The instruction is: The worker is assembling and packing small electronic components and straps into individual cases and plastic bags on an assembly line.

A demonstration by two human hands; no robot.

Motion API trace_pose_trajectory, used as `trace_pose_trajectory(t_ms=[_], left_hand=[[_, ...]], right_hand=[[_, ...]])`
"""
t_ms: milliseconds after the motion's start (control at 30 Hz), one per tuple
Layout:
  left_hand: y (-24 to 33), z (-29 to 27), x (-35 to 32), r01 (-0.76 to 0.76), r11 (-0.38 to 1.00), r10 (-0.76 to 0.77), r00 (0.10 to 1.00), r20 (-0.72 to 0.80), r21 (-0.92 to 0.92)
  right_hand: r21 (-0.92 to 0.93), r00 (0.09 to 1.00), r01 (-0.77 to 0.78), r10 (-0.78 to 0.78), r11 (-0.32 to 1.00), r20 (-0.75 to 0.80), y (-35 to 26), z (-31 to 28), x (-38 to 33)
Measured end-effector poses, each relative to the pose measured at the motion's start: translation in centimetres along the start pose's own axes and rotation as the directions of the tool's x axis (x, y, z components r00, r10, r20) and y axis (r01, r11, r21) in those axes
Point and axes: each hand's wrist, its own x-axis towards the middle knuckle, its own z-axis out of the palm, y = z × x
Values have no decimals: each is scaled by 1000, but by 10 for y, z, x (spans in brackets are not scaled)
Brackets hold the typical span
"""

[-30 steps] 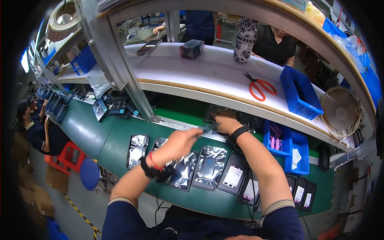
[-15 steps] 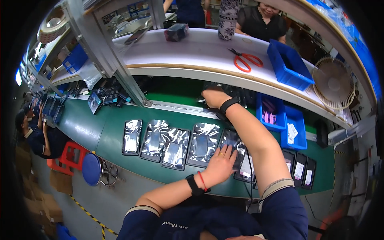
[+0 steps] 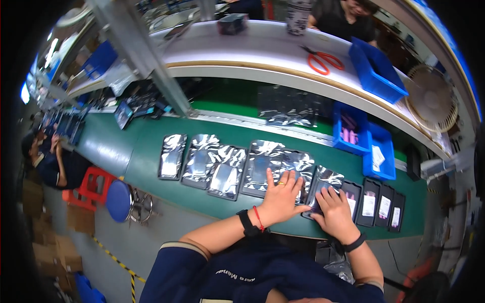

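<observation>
Pressing flat at lower centre of the frame, both hands now lie on silver bags on the green surface (image 3: 151,151). The right hand (image 3: 334,211), which reached toward the upper shelf half a second ago, has dropped onto the silver bag (image 3: 326,181), fingers spread, gripping nothing. The left hand (image 3: 280,198) rests open on the neighbouring bag (image 3: 298,164).

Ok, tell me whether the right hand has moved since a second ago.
Yes. The right hand has come back from the blue bins at the belt's far edge to the near bags.
</observation>
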Motion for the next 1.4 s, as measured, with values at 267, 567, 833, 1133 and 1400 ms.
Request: trace_pose_trajectory(t_ms=[267, 567, 833, 1133, 1400], left_hand=[[-38, -15, -44, 87, 996, -87, 996, -25, 5], [-167, -74, -81, 164, 985, -167, 984, -66, -54], [-175, -105, -80, 202, 975, -200, 979, 23, -91], [-94, -120, 49, -392, 916, 400, 907, 131, -80], [25, -20, 25, -602, 758, 637, 602, 481, -252]], right_hand=[[155, 974, 42, -75, 987, 215, -41, 18, 30], [361, 985, 109, -149, 926, 86, -118, 60, 131], [413, 655, -653, 747, 635, -113, 71, -46, 8], [56, 101, -994, 986, 94, 133, 184, -1, -208], [27, 161, -987, 981, 160, 105, 126, 8, -169]])
